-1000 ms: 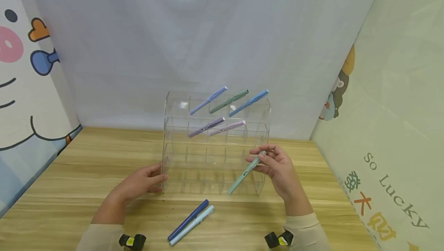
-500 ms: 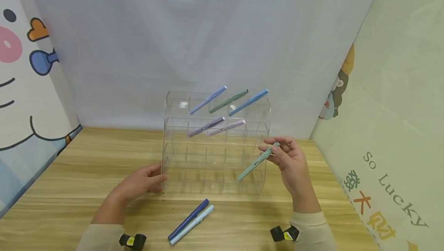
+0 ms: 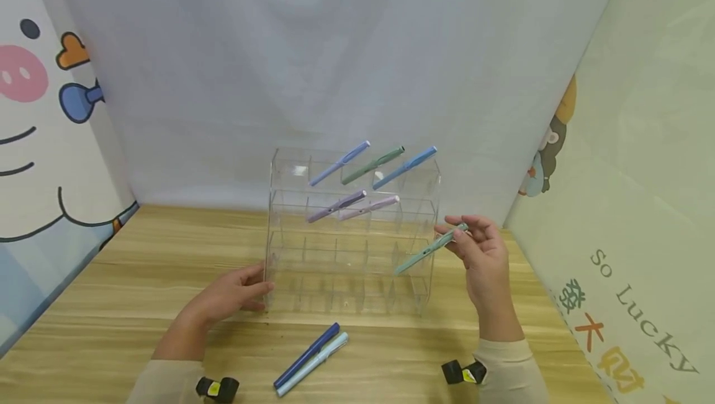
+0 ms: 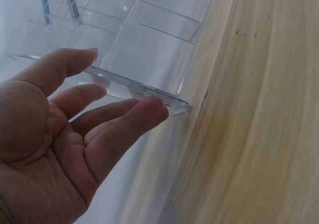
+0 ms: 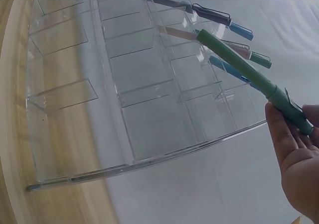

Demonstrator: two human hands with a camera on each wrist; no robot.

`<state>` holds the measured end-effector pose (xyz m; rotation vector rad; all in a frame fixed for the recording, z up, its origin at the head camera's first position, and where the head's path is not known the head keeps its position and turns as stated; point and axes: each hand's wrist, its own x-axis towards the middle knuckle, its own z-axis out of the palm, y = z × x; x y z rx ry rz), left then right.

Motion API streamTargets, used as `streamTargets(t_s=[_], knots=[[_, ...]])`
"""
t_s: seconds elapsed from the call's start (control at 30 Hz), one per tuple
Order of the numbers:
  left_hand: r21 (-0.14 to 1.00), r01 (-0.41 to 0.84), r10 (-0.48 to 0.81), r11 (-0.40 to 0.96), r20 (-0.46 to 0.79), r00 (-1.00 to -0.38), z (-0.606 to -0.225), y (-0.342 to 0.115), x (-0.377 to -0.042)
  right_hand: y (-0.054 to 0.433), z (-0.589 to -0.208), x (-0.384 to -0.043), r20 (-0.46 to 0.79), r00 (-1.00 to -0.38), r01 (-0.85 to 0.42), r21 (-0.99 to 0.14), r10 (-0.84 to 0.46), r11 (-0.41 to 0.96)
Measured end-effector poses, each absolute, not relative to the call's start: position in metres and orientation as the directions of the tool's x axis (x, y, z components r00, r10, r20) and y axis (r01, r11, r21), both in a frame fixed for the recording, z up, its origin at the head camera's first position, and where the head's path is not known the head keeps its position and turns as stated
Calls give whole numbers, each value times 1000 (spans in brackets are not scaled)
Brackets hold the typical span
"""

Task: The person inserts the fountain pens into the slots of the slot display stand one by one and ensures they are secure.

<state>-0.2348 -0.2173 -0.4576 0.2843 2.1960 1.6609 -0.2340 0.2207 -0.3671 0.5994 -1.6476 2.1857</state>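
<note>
A clear acrylic pen rack (image 3: 349,249) stands on the wooden table. At its left side panel is my left hand (image 3: 237,292), gripping the edge with the thumb at the front and the fingertips on the outer face. My right hand (image 3: 483,252) pinches a mint green capped pen (image 3: 430,249) by its clip end. The pen slants down to the left, its lower end in front of the rack's right side. In the right wrist view the green pen (image 5: 239,62) is held up before the tiers. A dark blue pen (image 3: 307,355) and a light blue pen (image 3: 313,365) lie in front of the rack.
Periwinkle (image 3: 339,163), dark green (image 3: 373,165) and blue (image 3: 404,168) pens lean in the top tier. Below them lean a purple pen (image 3: 336,206) and a pink pen (image 3: 370,206). A white curtain (image 3: 357,50) hangs behind; printed panels flank the table.
My right hand has carried the mint green pen up and to the right, away from the rack's lower tiers, and the pen lies flatter. My left hand stays at the rack.
</note>
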Motion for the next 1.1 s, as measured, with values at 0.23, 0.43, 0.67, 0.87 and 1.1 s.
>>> streamTargets(t_s=[0.23,0.43,0.67,0.87,1.1], knots=[[955,-61,372,291,-172,-912,-455,-218,-234,220,-348,-246,574,-815,-575,-787,76,-222],[957,-58,381,283,-168,-909,-455,-218,-233,215,-326,-257,630,-770,-638,-755,106,-151],[955,-60,378,291,-173,-910,-455,-217,-234,208,-311,-270,665,-734,-679,-719,139,-148],[955,-73,373,288,-182,-910,-454,-216,-233,204,-311,-278,672,-720,-694,-700,174,-170],[957,-71,370,283,-177,-912,-455,-216,-233,203,-320,-287,672,-722,-692,-703,164,-164]])
